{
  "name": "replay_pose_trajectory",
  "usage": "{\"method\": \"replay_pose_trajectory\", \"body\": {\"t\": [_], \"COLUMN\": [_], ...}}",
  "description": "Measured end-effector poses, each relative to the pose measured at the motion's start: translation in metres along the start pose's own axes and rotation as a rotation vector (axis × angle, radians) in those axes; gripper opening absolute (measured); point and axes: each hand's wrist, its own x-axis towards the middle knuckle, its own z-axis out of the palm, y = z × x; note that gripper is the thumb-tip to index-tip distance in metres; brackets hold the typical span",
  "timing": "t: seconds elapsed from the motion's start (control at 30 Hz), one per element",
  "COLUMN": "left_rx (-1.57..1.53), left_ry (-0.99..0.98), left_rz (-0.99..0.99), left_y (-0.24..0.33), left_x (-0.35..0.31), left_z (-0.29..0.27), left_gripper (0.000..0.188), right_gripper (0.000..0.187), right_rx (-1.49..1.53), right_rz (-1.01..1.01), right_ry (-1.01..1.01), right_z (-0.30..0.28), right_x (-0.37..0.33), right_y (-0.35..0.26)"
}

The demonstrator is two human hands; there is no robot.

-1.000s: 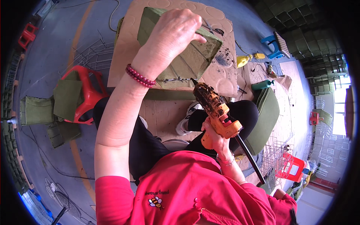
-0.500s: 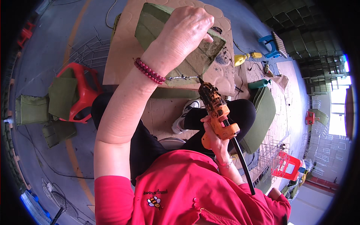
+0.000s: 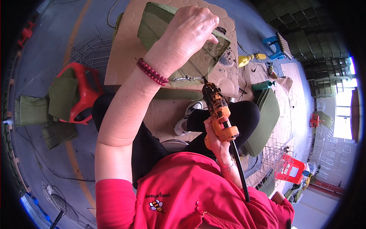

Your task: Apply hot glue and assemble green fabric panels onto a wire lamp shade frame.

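My left hand (image 3: 192, 30), a dark red bead bracelet at its wrist, reaches over a green fabric piece (image 3: 155, 21) and is closed on its edge; the fingertips are partly hidden. The piece has raised sides and a wire (image 3: 187, 78) along its near border. In my right hand (image 3: 215, 142) is an orange glue gun (image 3: 225, 129), its front crusted dark brown. The gun's nozzle points up at the near right corner of the fabric piece, close to the wire's end. A black glue stick (image 3: 239, 171) sticks out of its back.
Cardboard (image 3: 118, 65) covers the worktop under the fabric. A red stool (image 3: 89, 95) with green pieces stands at the left. To the right lie a stack of green sheets (image 3: 263, 122), a teal bottle (image 3: 263, 85), a yellow item (image 3: 244, 60) and wire frames (image 3: 272, 160).
The back of the glue gun and its black stick have swung left, with my right hand shifting slightly. The nozzle stays near the fabric's corner. My left hand has hardly moved.
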Motion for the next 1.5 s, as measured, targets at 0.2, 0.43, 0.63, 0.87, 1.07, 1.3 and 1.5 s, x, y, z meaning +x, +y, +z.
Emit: {"method": "replay_pose_trajectory", "body": {"t": [0.2,0.43,0.63,0.87,1.07,1.3,1.5], "left_rx": [-0.003,-0.025,-0.016,0.009,-0.044,-0.041,-0.032], "left_ry": [0.058,0.096,0.099,-0.008,0.056,0.059,0.08], "left_rz": [0.067,0.063,0.028,-0.001,0.008,0.015,0.038], "left_y": [-0.015,-0.019,-0.017,-0.013,-0.01,-0.011,-0.015], "left_x": [-0.005,-0.007,-0.005,-0.002,-0.004,-0.006,-0.007], "left_z": [0.004,0.006,-0.001,-0.006,-0.005,-0.002,-0.002], "left_gripper": [0.042,0.043,0.043,0.043,0.043,0.045,0.045], "right_gripper": [0.009,0.009,0.009,0.012,0.016,0.013,0.015], "right_rx": [0.072,-0.027,0.186,0.152,0.111,0.126,0.157], "right_rz": [-0.201,-0.361,-0.219,-0.265,-0.318,-0.232,-0.269], "right_ry": [-0.122,-0.144,-0.155,-0.138,-0.142,-0.21,-0.135], "right_z": [-0.005,-0.006,-0.004,-0.001,0.0,-0.002,-0.003], "right_x": [-0.001,-0.001,-0.002,0.002,0.004,-0.002,0.003], "right_y": [0.012,0.024,0.002,0.013,0.02,0.013,0.024]}}
